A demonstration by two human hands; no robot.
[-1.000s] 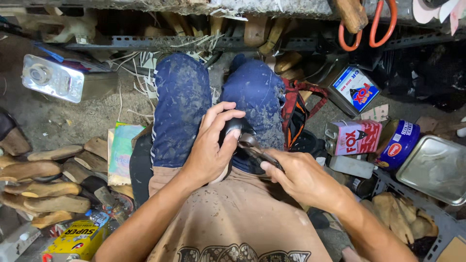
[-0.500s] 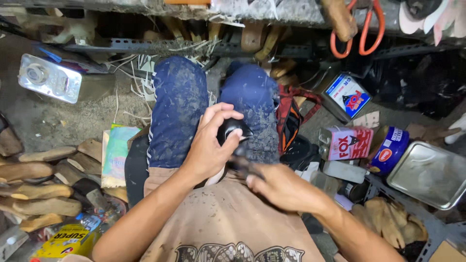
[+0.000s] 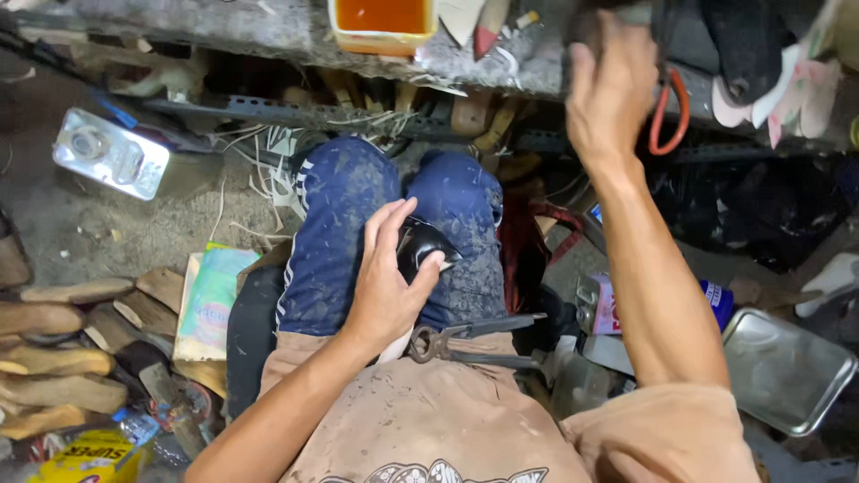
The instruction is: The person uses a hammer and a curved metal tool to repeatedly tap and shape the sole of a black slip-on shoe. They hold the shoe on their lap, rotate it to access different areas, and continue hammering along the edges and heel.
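Observation:
My left hand (image 3: 386, 284) grips a black shoe (image 3: 420, 247) and presses it against my lap, between my knees in stained blue trousers. Rusty pincers (image 3: 465, 342) lie loose on my lap just right of that hand. My right hand (image 3: 613, 89) is raised far up to the grey bench edge (image 3: 268, 31) at the top right, beside an orange-handled tool (image 3: 669, 116). Its fingers reach over something dark and blurred there; whether they hold it is unclear.
A yellow tub of orange liquid (image 3: 383, 22) stands on the bench. A metal can (image 3: 112, 154) lies at left, wooden shoe soles (image 3: 54, 358) are piled at lower left, a metal tray (image 3: 787, 368) and small tins (image 3: 608, 309) sit at right.
My right hand let the pincers rest on my lap and rose from beside the shoe up to the bench. The left hand kept its hold on the shoe.

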